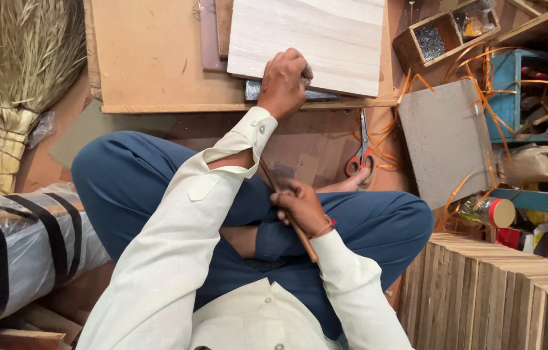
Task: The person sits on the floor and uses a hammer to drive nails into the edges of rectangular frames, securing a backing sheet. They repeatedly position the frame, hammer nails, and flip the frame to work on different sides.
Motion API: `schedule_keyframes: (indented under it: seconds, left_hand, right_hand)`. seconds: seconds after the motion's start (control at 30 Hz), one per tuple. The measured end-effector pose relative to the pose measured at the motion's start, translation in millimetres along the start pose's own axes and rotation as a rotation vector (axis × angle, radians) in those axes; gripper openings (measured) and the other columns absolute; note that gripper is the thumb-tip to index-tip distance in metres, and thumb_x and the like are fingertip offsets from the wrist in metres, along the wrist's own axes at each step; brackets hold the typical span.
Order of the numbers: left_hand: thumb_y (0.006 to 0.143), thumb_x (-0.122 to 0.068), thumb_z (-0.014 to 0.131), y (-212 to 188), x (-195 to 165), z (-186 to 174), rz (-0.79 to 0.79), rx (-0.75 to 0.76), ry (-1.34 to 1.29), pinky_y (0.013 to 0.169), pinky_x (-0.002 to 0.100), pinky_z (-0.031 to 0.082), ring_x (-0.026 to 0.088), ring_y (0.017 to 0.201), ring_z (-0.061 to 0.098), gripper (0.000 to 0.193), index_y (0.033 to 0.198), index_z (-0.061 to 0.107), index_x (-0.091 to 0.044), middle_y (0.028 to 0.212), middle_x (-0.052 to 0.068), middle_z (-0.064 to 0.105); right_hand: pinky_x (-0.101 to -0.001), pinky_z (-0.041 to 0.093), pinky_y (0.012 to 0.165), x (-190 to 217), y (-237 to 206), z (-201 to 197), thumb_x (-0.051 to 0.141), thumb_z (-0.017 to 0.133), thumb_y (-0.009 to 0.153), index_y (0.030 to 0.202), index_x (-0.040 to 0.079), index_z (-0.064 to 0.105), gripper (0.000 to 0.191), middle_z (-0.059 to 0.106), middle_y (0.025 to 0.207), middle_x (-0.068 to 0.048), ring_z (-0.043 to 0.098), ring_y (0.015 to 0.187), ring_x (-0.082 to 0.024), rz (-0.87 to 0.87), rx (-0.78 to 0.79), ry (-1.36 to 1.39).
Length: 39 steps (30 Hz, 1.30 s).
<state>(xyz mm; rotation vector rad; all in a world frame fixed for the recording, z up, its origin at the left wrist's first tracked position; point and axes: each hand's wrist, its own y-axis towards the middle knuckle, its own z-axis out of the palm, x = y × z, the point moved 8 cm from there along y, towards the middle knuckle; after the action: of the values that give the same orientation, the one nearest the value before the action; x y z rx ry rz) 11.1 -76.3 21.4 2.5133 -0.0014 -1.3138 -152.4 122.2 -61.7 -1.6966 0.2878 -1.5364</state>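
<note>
I sit cross-legged in blue trousers and a cream shirt. My left hand (284, 81) reaches forward, fingers curled over the near edge of a pale wooden board (326, 35). That board lies on a larger tan board (151, 58), and a dark grey flat piece (322, 96) shows under the hand. My right hand (301, 206) is over my lap and grips a thin brown wooden stick (306, 243). The stick slants up toward my left forearm. Something translucent at its upper end (280, 174) is too unclear to name.
Red-handled scissors (361, 155) lie on the floor beyond my knee, among orange strips (481, 97). A grey slab (446, 139), a wooden box of nails (446, 35) and a stack of wooden slats (494, 291) stand right. A straw broom (18, 58) and a plastic-wrapped bundle (14, 246) are left.
</note>
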Motion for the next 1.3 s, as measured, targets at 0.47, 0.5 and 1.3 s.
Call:
schedule_keyframes:
  seconds: [0.47, 0.5, 1.3]
  left_hand:
    - [0.079, -0.001, 0.072, -1.2, -11.3, 1.3, -0.033, -0.067, 0.055, 0.087, 0.038, 0.041, 0.023, 0.095, 0.058, 0.013, 0.073, 0.071, -0.014, 0.095, 0.000, 0.065]
    - [0.079, -0.001, 0.071, -1.2, -11.9, 0.9, -0.020, -0.069, 0.062, 0.087, 0.038, 0.041, 0.023, 0.095, 0.058, 0.014, 0.074, 0.071, -0.014, 0.095, 0.000, 0.064]
    - [0.078, 0.007, 0.069, -12.3, -14.1, -3.8, 0.146, -0.226, 0.016, 0.086, 0.040, 0.047, 0.027, 0.096, 0.060, 0.015, 0.075, 0.068, -0.008, 0.093, 0.004, 0.064]
  right_hand:
    - [-0.0214, 0.040, 0.046, 32.4, -90.8, -22.8, 0.015, 0.067, 0.098, 0.132, -0.006, 0.063, 0.039, 0.060, 0.074, 0.000, 0.051, 0.053, -0.006, -0.275, -0.407, 0.179]
    - [-0.0210, 0.039, 0.046, 37.6, -92.9, -25.3, 0.015, 0.068, 0.099, 0.132, -0.006, 0.064, 0.039, 0.058, 0.073, 0.000, 0.050, 0.053, -0.005, -0.316, -0.435, 0.143]
    - [-0.0336, 0.055, 0.066, 90.4, -93.1, -56.7, 0.014, 0.065, 0.101, 0.132, 0.004, 0.068, 0.032, 0.070, 0.075, -0.018, 0.071, 0.067, -0.021, -0.737, -0.971, -0.592]
